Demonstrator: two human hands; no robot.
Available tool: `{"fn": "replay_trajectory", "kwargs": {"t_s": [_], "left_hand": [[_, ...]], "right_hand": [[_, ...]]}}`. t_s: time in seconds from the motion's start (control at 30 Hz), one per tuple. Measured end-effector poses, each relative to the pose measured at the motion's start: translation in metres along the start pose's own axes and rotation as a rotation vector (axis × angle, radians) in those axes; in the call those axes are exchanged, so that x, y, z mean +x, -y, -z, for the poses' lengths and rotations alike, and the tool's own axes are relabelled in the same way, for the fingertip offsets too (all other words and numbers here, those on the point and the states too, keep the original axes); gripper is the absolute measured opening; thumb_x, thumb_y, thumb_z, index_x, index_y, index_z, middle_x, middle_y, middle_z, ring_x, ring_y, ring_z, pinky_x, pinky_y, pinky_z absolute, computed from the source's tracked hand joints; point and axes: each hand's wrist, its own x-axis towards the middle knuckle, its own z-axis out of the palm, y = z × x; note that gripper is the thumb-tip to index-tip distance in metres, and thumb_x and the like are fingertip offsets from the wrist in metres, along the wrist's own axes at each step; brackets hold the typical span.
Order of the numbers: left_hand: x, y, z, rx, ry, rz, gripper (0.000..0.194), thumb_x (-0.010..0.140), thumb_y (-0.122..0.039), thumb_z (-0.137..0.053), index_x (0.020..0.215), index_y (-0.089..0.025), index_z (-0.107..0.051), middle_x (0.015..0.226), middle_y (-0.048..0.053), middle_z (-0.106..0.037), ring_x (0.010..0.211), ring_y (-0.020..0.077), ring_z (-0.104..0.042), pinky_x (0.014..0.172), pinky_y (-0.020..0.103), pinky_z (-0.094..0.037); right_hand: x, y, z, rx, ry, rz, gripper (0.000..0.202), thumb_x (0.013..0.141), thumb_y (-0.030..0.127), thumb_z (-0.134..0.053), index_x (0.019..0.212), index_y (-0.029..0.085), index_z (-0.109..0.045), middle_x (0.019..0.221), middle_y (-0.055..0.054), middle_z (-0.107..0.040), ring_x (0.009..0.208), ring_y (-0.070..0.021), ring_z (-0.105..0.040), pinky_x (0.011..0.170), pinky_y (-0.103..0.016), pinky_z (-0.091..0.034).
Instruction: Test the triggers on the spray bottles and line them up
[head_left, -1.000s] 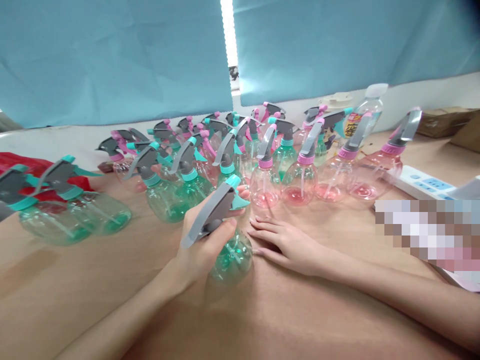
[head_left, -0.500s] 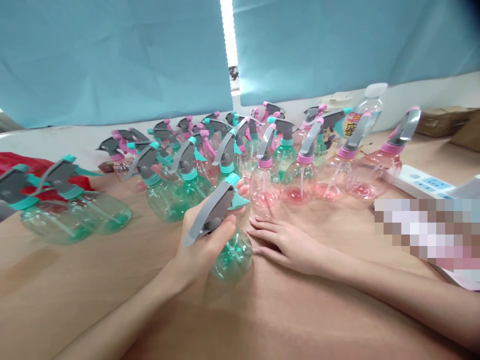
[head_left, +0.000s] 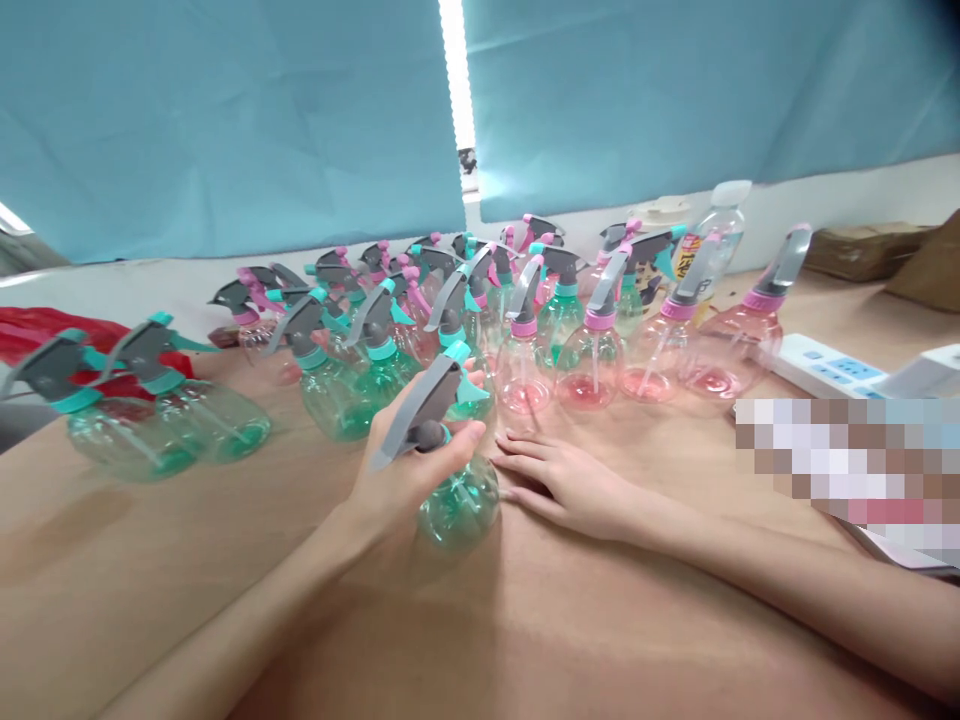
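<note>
My left hand (head_left: 401, 445) is wrapped round the neck of a green spray bottle (head_left: 459, 505) with a grey and teal spray head, its thumb across the front of the neck. The bottle is on the wooden table (head_left: 405, 640). Just to its right, my right hand (head_left: 566, 485) lies on the table, palm down, fingers spread and pointing at the bottle, holding nothing. Behind the right hand stands a pink spray bottle (head_left: 525, 375). Behind the left hand is another green spray bottle (head_left: 334, 395).
Several green and pink spray bottles crowd the back. Two green ones (head_left: 217, 420) stand at the left near red plastic (head_left: 45, 335). Right of the group are a clear drink bottle (head_left: 720, 235), a white panel with blue buttons (head_left: 825, 365) and cardboard boxes (head_left: 862, 250).
The view has shifted slightly, moving the bottles at the left rightward and those at the right leftward. My left hand's fingers have shifted a little on the bottle's neck; my right hand stays flat.
</note>
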Motion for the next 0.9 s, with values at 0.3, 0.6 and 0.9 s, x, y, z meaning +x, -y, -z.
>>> {"fn": "replay_trajectory", "kwargs": {"t_s": [0.3,0.6,0.9], "left_hand": [[-0.012,0.016,0.012,0.181,0.069,-0.016,0.038,0.072,-0.042,-0.069,0.103,-0.022,-0.06,0.109,0.009,-0.068,0.102,0.0299,-0.064,0.087,0.045,-0.053],[-0.045,0.023,0.016,0.271,0.103,-0.031,0.05,0.079,-0.039,-0.067,0.122,-0.019,-0.05,0.124,0.012,-0.062,0.116,0.03,-0.057,0.1,0.048,-0.044],[-0.07,0.057,0.08,0.377,-0.117,0.087,0.057,0.079,-0.048,-0.065,0.124,-0.021,-0.046,0.125,0.012,-0.061,0.116,0.0341,-0.058,0.094,0.048,-0.048]], "right_hand": [[0.0,-0.001,-0.002,0.02,-0.019,0.009,0.046,0.096,0.043,-0.045,0.134,0.018,-0.055,0.139,-0.013,-0.054,0.131,-0.0282,-0.047,0.107,-0.048,-0.04],[0.002,0.003,0.004,-0.026,0.021,0.048,0.042,0.097,0.041,-0.042,0.126,0.017,-0.06,0.132,-0.014,-0.059,0.123,-0.0297,-0.054,0.101,-0.048,-0.046],[0.034,0.021,0.029,-0.162,0.251,0.043,0.023,0.095,0.031,-0.046,0.098,0.024,-0.068,0.101,-0.004,-0.071,0.088,-0.0233,-0.068,0.071,-0.035,-0.054]]}}
